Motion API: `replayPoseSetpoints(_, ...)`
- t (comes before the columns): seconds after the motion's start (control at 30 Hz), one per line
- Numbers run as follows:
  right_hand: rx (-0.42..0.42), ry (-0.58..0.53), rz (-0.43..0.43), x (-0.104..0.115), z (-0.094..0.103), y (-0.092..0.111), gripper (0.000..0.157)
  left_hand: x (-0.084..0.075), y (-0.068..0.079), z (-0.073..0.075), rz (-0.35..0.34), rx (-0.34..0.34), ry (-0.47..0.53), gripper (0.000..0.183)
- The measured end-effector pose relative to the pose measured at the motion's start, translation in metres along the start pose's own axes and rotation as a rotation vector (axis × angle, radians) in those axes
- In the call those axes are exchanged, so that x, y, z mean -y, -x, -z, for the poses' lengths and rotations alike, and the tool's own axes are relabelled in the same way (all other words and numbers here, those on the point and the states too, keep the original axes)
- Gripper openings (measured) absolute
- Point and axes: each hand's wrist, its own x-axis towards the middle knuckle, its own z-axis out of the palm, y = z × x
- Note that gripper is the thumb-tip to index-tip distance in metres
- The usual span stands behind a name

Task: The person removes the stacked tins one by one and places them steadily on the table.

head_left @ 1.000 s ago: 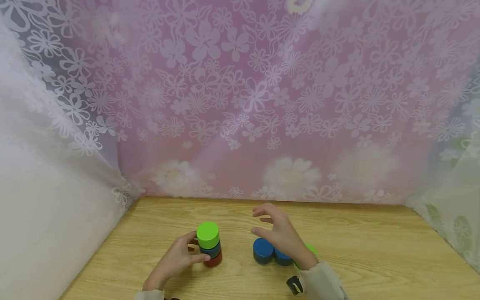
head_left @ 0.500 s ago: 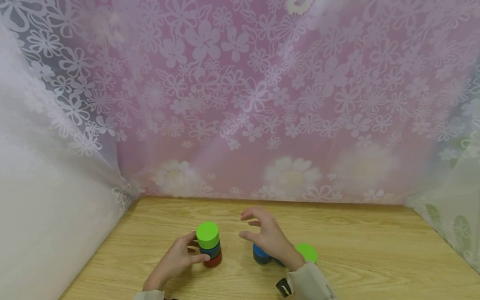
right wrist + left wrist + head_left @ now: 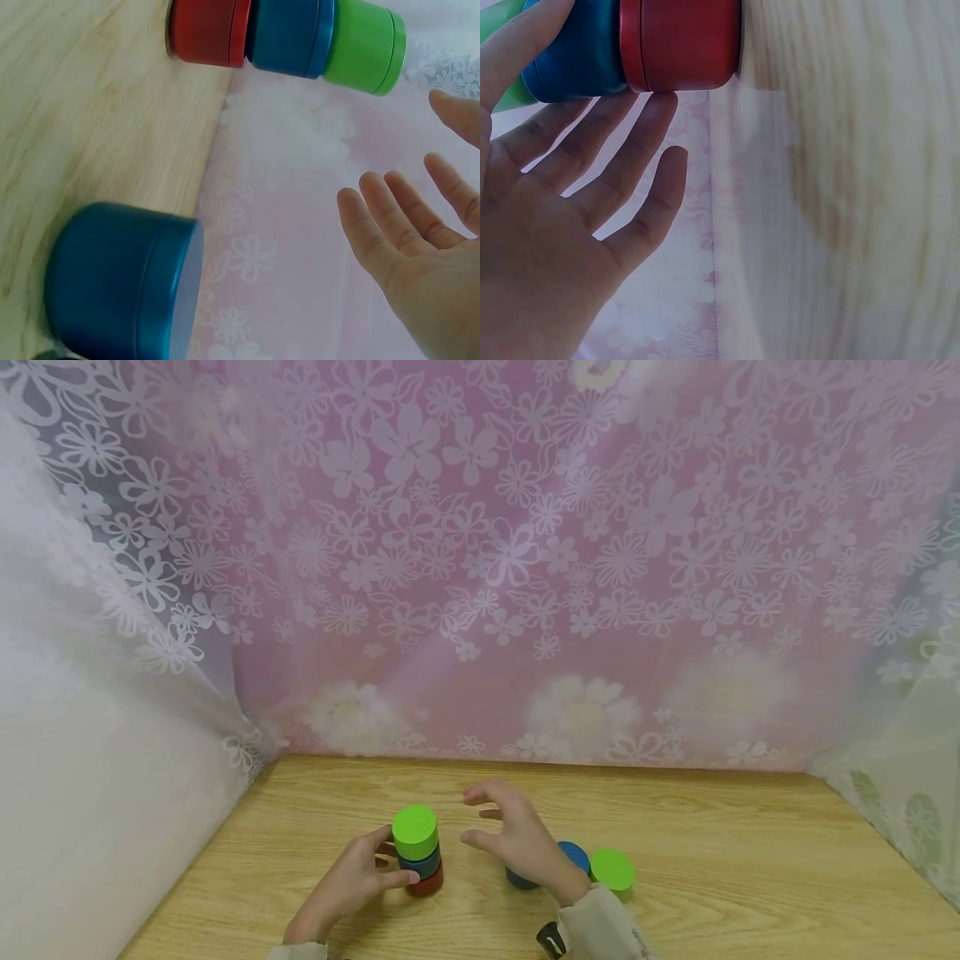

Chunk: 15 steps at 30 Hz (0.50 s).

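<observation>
A stack of three round tins stands upright on the wooden surface [image 3: 750, 852]: a red tin [image 3: 427, 884] at the bottom, a blue tin [image 3: 422, 866] in the middle and a green tin [image 3: 416, 832] on top. The left hand [image 3: 352, 881] holds the stack from its left side, the thumb across the front and the fingers behind it, pinching it around the blue and red tins (the left wrist view shows the little finger standing away from the metal).

The right hand [image 3: 517, 839] is in the air between the stack and the other tins, its fingers spread and bent, the thumb apart from them, gripping nothing and well clear of the stack. Under its palm and wrist, partly hidden, are a nearer blue tin [image 3: 522, 881] and a farther blue tin [image 3: 574, 855]. A second green tin [image 3: 612, 872] sits just beside the latter, to the right. A black strap [image 3: 551, 939] shows by the right sleeve [image 3: 606, 925]. Behind everything hangs a pink flowered curtain [image 3: 525, 593].
</observation>
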Motion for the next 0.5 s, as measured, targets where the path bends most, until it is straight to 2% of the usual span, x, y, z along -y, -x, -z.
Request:
replayPoseSetpoints(0.27,0.041,-0.011,-0.005,0.002,-0.008,-0.004,0.044,-0.001,-0.001,0.002,0.021,-0.001,-0.02,0.068)
replayPoseSetpoints(0.5,0.056,-0.053,-0.04,0.004,-0.018,-0.008,0.046,-0.001,-0.001,0.001,0.007,0.004,-0.008,0.065)
